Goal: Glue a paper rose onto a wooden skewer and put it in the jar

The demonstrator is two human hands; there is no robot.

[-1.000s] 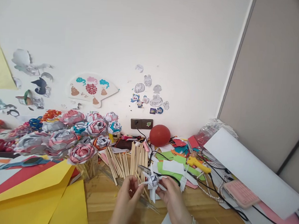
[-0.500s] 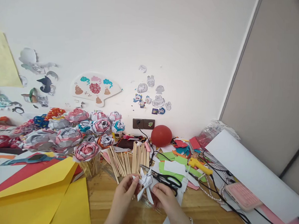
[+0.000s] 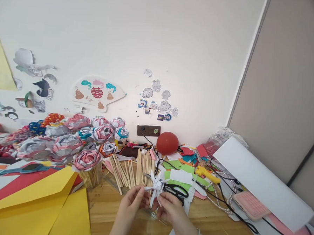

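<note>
A folded white paper flower [image 3: 157,186] with pointed petals sticking out is held between both hands above the wooden table. My left hand [image 3: 136,199] pinches a petal on its left side, thumb on top. On the right, my right hand [image 3: 169,206] grips a lower petal between thumb and fingers. Black-handled scissors [image 3: 179,192] lie just behind the flower, their blades partly hidden by it. Several wooden sticks [image 3: 145,164] are spread behind my hands. Below the flower, some thin clear pieces [image 3: 152,213] lie on the table, partly covered by my hands.
Finished paper roses [image 3: 88,159] crowd the left, beside yellow paper sheets [image 3: 70,214]. A red balloon [image 3: 167,143] rests against the wall. Green and white paper scraps [image 3: 181,175], a yellow glue gun [image 3: 208,174], cables, bead strings and a pink keypad-like device [image 3: 251,205] fill the right.
The paper flower has turned and tilted in my hands and sits slightly higher. My right hand has moved closer to my left. The whole view has shifted a little.
</note>
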